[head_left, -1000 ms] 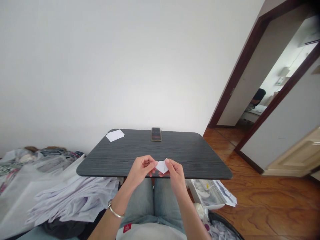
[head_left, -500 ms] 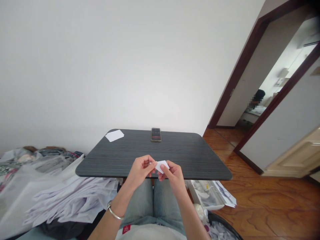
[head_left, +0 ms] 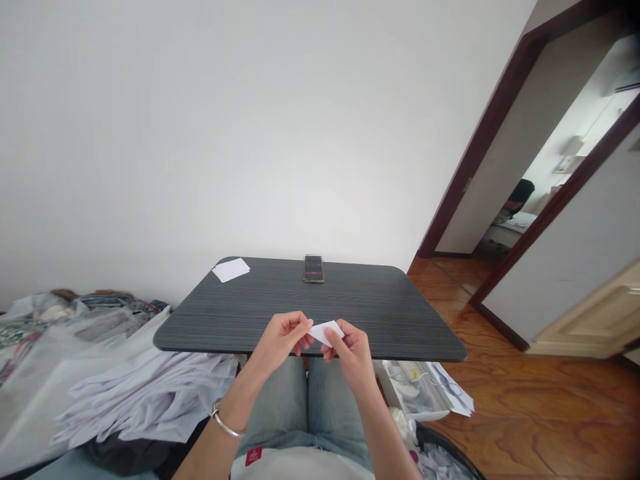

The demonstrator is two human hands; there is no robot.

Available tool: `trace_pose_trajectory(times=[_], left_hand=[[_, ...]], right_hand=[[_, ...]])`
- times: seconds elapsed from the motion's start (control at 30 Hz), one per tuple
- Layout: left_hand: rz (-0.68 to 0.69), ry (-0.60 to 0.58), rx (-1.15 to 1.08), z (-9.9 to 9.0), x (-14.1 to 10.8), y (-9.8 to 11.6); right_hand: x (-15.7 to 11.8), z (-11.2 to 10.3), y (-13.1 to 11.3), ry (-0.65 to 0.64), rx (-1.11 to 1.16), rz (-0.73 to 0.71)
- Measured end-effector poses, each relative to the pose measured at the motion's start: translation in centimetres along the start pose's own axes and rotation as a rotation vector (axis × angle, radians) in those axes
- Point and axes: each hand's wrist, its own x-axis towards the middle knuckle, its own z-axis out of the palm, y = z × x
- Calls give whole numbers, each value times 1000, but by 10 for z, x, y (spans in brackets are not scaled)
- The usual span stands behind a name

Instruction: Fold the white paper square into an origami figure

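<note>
Between my hands, above the front edge of the dark table [head_left: 210, 327], is a small folded piece of white paper [head_left: 323, 331]. My left hand [head_left: 286, 339] pinches its left corner between thumb and fingertips. At its right side, my right hand [head_left: 350, 348] grips it with the thumb on top and the fingers curled beneath. Some of the paper is hidden behind the right thumb. A few flat white sheets of paper [head_left: 231, 269] lie stacked at the table's far left corner. Near the back edge, a phone [head_left: 313, 269] with a dark screen lies on the tabletop.
White cloth [head_left: 150, 393] and plastic-wrapped things are heaped left of the table. To the lower right are an open white box [head_left: 417, 393] and a black-rimmed bin [head_left: 445, 460] holding scraps. A white wall stands behind; a doorway at right shows a partly seen person [head_left: 520, 193].
My right hand has shifted slightly to the right, and more of the folded paper shows between the hands. Both hands keep their hold. The view has moved a little.
</note>
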Motion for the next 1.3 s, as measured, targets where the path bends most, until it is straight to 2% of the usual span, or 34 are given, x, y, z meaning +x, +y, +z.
trace_pose_trajectory(times=[0.2, 0.5, 0.67, 0.93, 1.17, 1.3], left_hand=[[20, -35, 29, -2, 0, -2], [41, 5, 71, -1, 0, -1], [41, -34, 4, -3, 1, -1], [121, 75, 119, -4, -6, 3], [91, 98, 269, -4, -8, 8], [79, 89, 261, -2, -8, 8]], right_hand=[[0, 0, -1, 4, -19, -23], [0, 0, -2, 13, -43, -25], [1, -2, -3, 20, -20, -19], [1, -2, -1, 36, -10, -22], [2, -1, -1, 60, -14, -40], [2, 0, -1, 50, -15, -36]])
